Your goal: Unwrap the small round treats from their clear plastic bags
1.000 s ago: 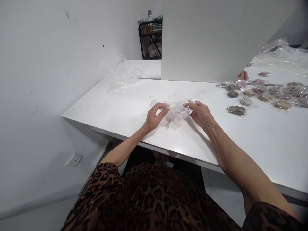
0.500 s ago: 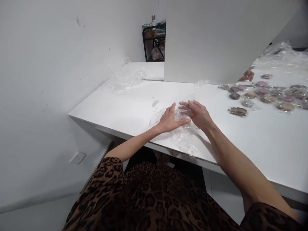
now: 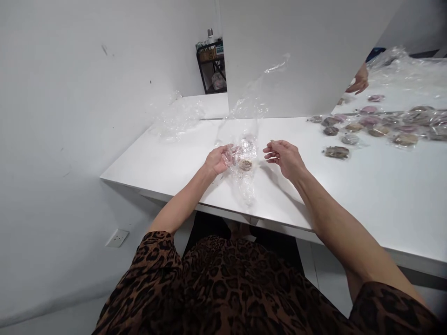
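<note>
My left hand (image 3: 217, 159) is closed on crumpled clear plastic film (image 3: 244, 186) above the white table (image 3: 167, 163). The film stretches upward past the panel's lower edge and hangs down toward the table's front. A small round brownish item (image 3: 246, 165) shows in or behind the film, just right of my left fingers; its kind is hard to make out. Off to the right of the film, my right hand (image 3: 284, 158) hovers with loosely bent fingers apart, and nothing can be seen in it.
Several small film-wrapped items (image 3: 370, 125), pink, brown and grey, lie at the right. More loose clear film (image 3: 178, 118) is heaped by the left wall. A tall white panel (image 3: 296, 56) stands behind the table. Beyond it, another person's hand (image 3: 359, 81) shows. A dark shelf (image 3: 211, 65) stands behind.
My hands have moved apart, the left one leftward with the film. The film has risen and spread upward, and the round brownish item has come into sight.
</note>
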Demonstrator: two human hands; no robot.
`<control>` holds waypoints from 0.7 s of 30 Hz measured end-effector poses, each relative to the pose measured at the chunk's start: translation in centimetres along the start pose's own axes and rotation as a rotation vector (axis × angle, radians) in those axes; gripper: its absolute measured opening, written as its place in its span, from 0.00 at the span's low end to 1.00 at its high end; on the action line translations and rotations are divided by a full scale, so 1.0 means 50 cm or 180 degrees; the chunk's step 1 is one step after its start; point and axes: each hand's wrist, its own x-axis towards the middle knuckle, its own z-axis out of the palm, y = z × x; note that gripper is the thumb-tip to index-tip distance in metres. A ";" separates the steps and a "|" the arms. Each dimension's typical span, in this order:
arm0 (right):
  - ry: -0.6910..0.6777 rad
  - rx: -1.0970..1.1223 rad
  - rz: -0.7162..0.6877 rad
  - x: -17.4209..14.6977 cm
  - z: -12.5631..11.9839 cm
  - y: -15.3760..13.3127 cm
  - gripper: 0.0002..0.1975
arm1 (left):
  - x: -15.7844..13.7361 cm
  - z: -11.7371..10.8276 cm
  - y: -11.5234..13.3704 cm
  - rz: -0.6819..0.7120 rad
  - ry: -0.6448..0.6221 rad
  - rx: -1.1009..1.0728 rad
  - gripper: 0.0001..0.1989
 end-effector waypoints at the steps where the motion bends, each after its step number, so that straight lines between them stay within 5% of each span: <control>1: 0.0004 -0.0061 0.0003 -0.007 0.007 -0.002 0.22 | -0.008 -0.002 0.008 0.0012 0.0010 -0.0045 0.12; 10: -0.0571 -0.0088 0.0348 -0.070 0.098 0.022 0.35 | -0.057 0.008 0.007 -0.0185 -0.0678 0.0226 0.11; 16: 0.0254 0.0222 0.0487 -0.029 0.045 0.021 0.29 | -0.086 -0.025 0.065 0.0010 -0.0717 0.0094 0.18; 21: 0.0571 0.0098 0.0485 0.002 0.015 0.039 0.24 | -0.083 -0.063 0.080 0.0057 -0.0353 0.0037 0.22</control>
